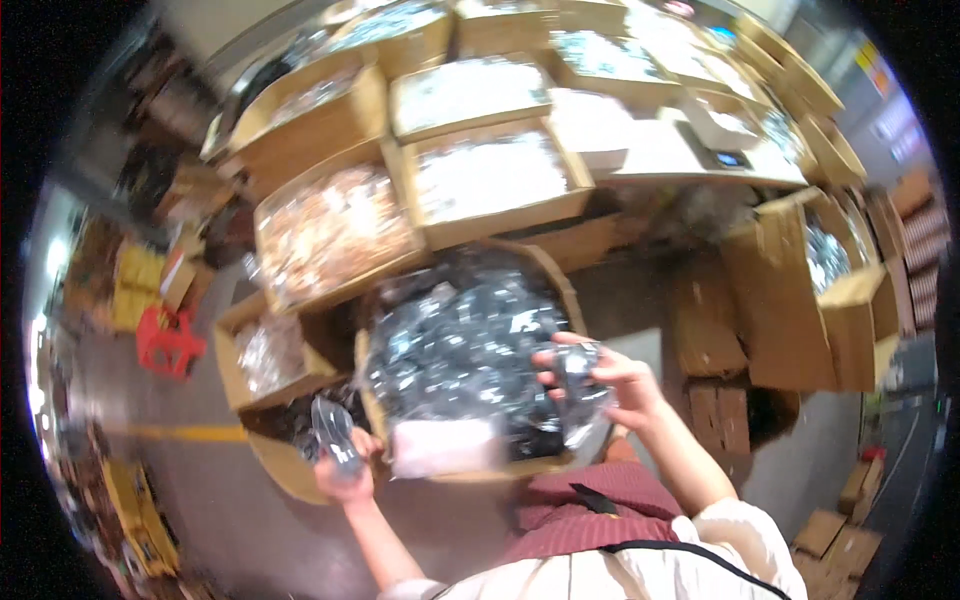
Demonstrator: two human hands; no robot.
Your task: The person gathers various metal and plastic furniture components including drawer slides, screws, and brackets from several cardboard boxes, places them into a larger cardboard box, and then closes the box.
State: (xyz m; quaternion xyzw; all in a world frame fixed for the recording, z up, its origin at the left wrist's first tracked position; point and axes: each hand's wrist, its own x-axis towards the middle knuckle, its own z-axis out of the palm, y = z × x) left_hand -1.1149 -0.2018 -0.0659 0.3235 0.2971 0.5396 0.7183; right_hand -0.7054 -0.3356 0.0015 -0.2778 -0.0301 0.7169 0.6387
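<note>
My left hand [345, 487] is closed around a dark, rounded item in a clear plastic bag [337, 437], beside the near left corner of a big carton. Over that carton's right side, my right hand [632, 382] grips another dark item in a clear bag [577, 372], fingers curled about it. What kind of items these are is blurred. Between my hands the open carton [566, 283] is filled with a heap of similar dark bagged items [465, 325]. A pale pinkish-white flat piece [448, 447] lies at its near edge.
Beyond stand several open cartons, one with orange-brown bagged pieces [335, 235], another with whitish ones [490, 175]. A smaller carton [233, 370] sits left. A tall carton [785, 300] stands right, near a white table [665, 150]. A red stool [168, 342] is far left.
</note>
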